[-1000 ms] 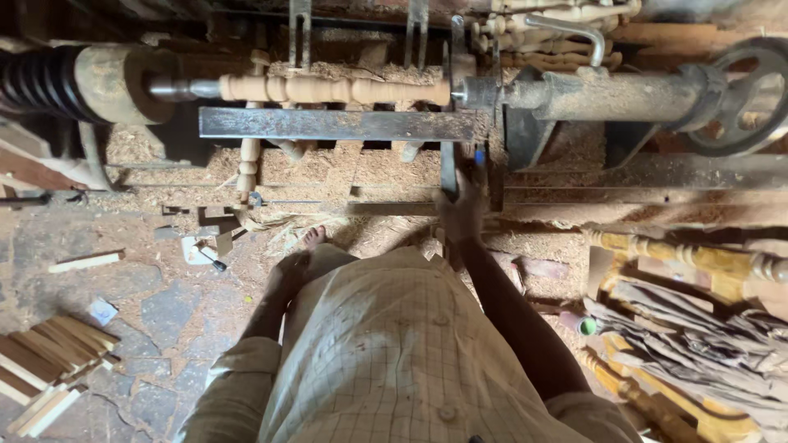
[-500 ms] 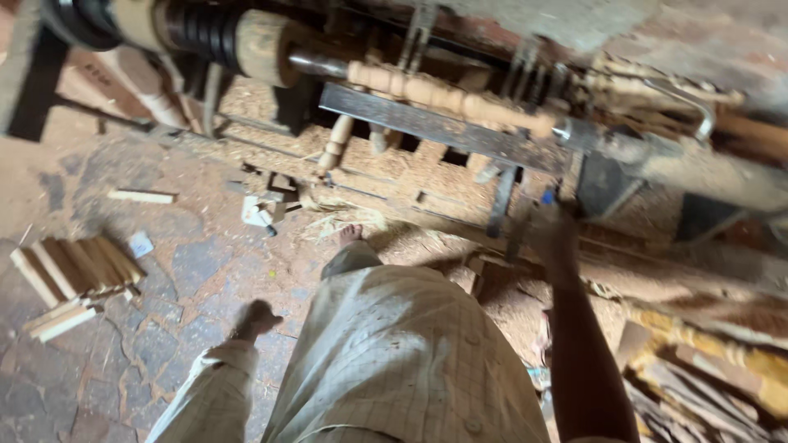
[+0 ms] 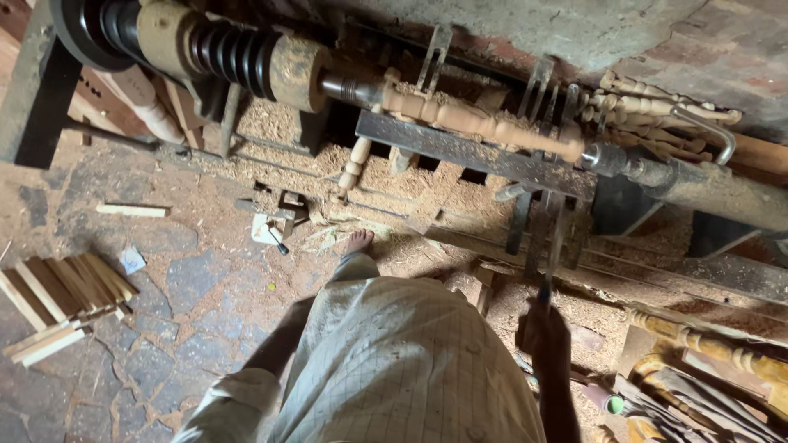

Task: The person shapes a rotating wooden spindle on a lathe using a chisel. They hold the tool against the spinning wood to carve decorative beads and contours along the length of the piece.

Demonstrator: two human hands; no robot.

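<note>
My right hand (image 3: 546,332) is low on the right, fist wrapped round the handle of a long chisel (image 3: 555,246). The tool's long axis runs straight up and away from that hand, w/ a slight lean, to the flat steel tool rest (image 3: 472,153). Just beyond the rest is the turned spindle (image 3: 480,125), held between the lathe's drive end (image 3: 222,53) and the tailstock (image 3: 648,168). The spindle's axis runs across, dropping toward the right, so tool and work cross at roughly a right angle. The tip sits near the tailstock end, up and a touch right of my fist.

Right hand is much the nearer to the work. Left arm hangs down beside my shirt; sleeve shows, but the hand itself is in shadow, so can't tell if it's spread or curled.

Hard to read: whether the tip touches wood or only the rest, since metal uprights clutter that spot. My bare foot (image 3: 359,241) is fwd in the sawdust, left of the tool.
</note>
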